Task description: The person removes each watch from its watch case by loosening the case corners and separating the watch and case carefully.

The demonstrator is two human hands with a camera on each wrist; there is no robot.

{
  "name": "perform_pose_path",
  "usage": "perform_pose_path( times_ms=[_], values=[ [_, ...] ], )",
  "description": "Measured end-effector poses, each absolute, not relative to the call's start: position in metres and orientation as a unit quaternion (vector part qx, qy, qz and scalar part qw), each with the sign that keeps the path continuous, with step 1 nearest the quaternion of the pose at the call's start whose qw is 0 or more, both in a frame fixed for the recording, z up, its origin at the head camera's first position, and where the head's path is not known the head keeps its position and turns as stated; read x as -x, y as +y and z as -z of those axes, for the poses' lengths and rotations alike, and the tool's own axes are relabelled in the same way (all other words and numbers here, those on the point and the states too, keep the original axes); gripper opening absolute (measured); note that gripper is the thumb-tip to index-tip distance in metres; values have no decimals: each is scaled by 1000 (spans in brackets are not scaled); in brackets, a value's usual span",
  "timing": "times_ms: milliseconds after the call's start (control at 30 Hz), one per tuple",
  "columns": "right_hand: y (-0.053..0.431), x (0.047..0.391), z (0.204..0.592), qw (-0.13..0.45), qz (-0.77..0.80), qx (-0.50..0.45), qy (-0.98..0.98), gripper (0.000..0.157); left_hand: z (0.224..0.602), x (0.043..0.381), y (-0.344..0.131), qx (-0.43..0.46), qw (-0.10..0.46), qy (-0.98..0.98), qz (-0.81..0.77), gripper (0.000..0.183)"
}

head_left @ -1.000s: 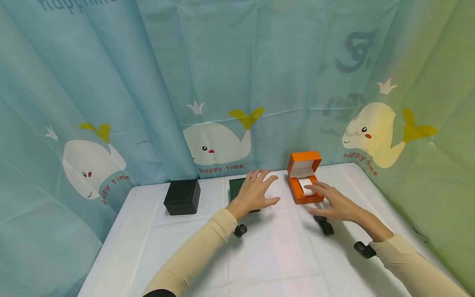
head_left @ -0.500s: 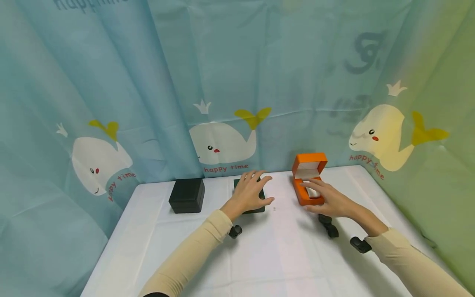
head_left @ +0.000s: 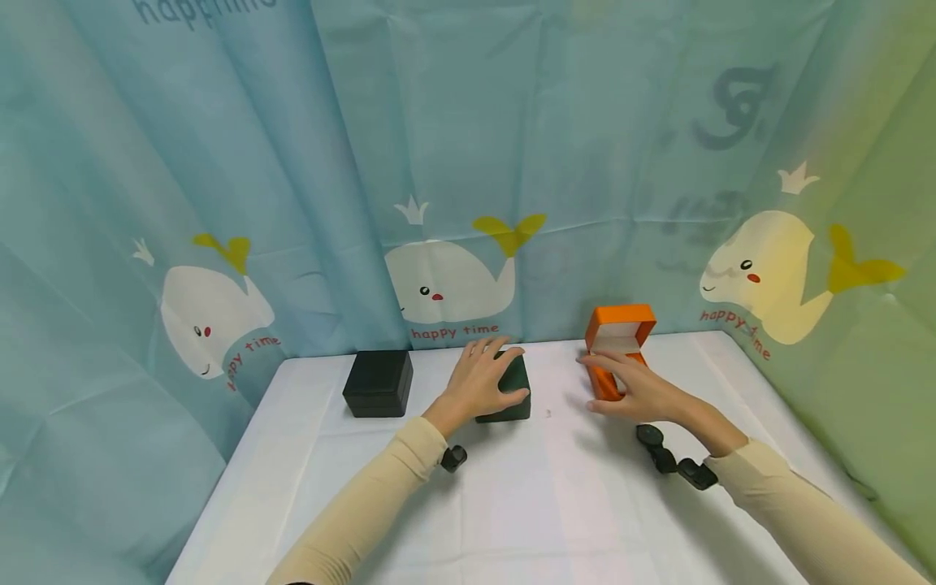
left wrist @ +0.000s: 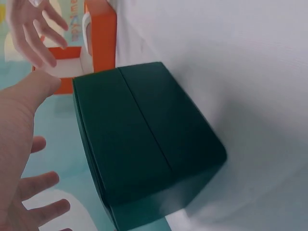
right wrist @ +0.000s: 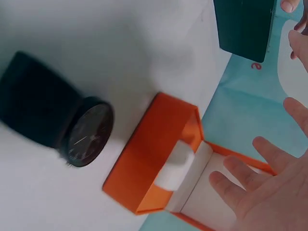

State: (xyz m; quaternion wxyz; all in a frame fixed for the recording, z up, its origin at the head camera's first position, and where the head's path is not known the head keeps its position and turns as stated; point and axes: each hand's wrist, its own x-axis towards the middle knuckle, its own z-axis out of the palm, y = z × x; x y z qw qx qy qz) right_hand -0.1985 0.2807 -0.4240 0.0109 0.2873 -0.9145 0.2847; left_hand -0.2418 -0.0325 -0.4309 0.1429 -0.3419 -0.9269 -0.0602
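Observation:
My left hand point(head_left: 475, 380) hovers over the left side of a closed dark green box point(head_left: 516, 380), fingers spread. In the left wrist view, the thumb and fingers stand apart from the green box point(left wrist: 134, 139). My right hand point(head_left: 636, 390) is held with loosely extended fingers above an open orange watch box point(head_left: 621, 315), holding nothing. It hides much of the box's base in the head view. A white cushion point(right wrist: 175, 166) sits inside the orange box point(right wrist: 149, 154) in the right wrist view. A black wristwatch point(right wrist: 89, 134) lies on the table below the right wrist.
A closed black box point(head_left: 378, 383) stands left of the green one on the white-covered table point(head_left: 512, 504). Behind the table hangs a blue curtain point(head_left: 468, 162) with whale prints; a green curtain point(head_left: 885, 390) runs along the right side.
The head view has turned slightly left. Both hands have shifted left relative to the boxes, uncovering more of the green box's right side and the watch. The boxes stay in place.

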Motion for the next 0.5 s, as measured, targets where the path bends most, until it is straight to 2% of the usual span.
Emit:
perform_pose_path(
  times_ms=[333, 500],
  values=[
    [257, 209, 420, 11, -286, -290, -913, 75, 432, 238, -50, 321, 129, -935, 80, 68],
    [247, 214, 423, 10, -293, -290, -911, 76, 436, 237, -61, 318, 140, -931, 107, 67]
  ],
)
